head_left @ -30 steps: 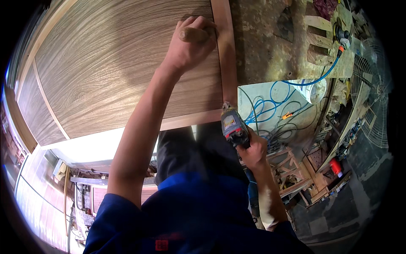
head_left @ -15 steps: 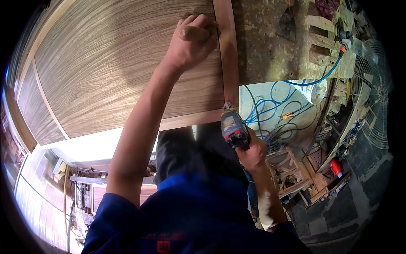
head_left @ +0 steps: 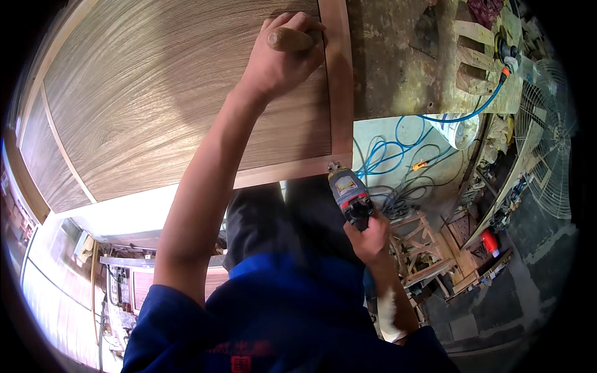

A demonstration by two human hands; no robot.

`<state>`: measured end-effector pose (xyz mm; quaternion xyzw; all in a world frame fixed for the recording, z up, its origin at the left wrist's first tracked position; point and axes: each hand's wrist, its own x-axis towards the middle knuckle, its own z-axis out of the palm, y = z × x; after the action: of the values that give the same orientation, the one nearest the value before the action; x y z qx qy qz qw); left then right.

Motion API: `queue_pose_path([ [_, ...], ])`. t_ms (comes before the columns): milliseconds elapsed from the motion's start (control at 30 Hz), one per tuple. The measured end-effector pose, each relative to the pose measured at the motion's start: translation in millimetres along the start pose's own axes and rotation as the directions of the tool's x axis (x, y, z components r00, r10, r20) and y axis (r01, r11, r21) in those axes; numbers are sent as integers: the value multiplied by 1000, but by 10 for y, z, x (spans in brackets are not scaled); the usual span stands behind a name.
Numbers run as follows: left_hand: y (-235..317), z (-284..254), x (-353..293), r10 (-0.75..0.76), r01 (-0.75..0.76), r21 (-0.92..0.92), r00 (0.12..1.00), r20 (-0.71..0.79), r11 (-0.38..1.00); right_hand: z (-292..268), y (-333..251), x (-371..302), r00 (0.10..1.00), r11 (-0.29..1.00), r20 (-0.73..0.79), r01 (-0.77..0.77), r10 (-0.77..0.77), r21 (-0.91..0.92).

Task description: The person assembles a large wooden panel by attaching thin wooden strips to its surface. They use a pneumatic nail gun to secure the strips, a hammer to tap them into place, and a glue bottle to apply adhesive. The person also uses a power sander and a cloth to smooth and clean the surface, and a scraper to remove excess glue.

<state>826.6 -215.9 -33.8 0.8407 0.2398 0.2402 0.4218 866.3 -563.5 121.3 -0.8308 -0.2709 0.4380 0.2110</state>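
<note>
My left hand [head_left: 283,62] is closed round the rounded wooden handle [head_left: 288,40] of a tool; its other end is hidden under my hand. It rests on a large wood-grain panel [head_left: 186,93], close to the pale wooden frame strip [head_left: 339,68] along the panel's right side. My right hand [head_left: 372,238] grips the rear of a grey, red and black handheld power tool [head_left: 348,191]. The tool's narrow metal nose sits at the panel's near right corner, on or just over the frame edge; contact is unclear. Its exact kind does not show.
A stained workbench [head_left: 398,74] adjoins on the right, with notched wooden blocks [head_left: 474,56] and a blue hose [head_left: 472,116]. Below lie coiled hoses [head_left: 398,146] and a white bucket [head_left: 461,132]. A wire fan guard [head_left: 547,137] and a wooden rack [head_left: 423,242] stand at right.
The power tool has come slightly back toward me and tilted, uncovering the panel's near right corner. My left hand has shifted slightly farther away, still on the wooden handle.
</note>
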Motion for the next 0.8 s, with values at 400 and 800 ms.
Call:
queue_pose_path([
  [400,39,-21,-2,43,-42,50,999,-14,998,214,51,-47,996,998,-69,46,-48,-35],
  [800,37,-9,-14,8,-8,7,999,-35,1000,281,40,-60,994,998,-86,67,-66,12],
])
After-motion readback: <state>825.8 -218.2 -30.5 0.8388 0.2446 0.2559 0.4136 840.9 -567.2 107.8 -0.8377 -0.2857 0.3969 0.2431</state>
